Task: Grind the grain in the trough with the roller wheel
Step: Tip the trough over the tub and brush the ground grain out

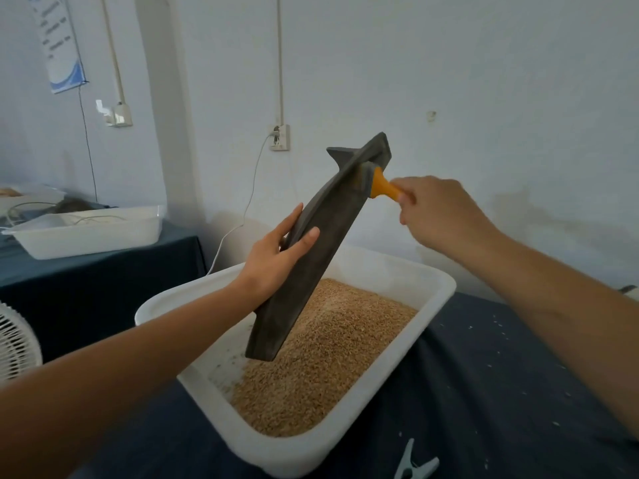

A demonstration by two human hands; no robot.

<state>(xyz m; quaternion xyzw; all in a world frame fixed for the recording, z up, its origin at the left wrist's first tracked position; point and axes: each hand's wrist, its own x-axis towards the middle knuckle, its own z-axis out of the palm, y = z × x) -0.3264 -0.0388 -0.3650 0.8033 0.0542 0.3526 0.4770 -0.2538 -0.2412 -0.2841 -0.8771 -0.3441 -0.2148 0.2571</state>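
Observation:
A dark grey boat-shaped trough is tilted steeply, its lower end down over a white tub that holds tan grain. My left hand grips the trough at mid-length, thumb on one side and fingers on the other. My right hand holds the orange handle of a brush whose head lies against the raised upper end of the trough. No roller wheel is in view.
The tub stands on a dark blue cloth speckled with stray grains. A grey clothes peg lies at the near edge. A second white tray sits on another table at left, a white fan below it.

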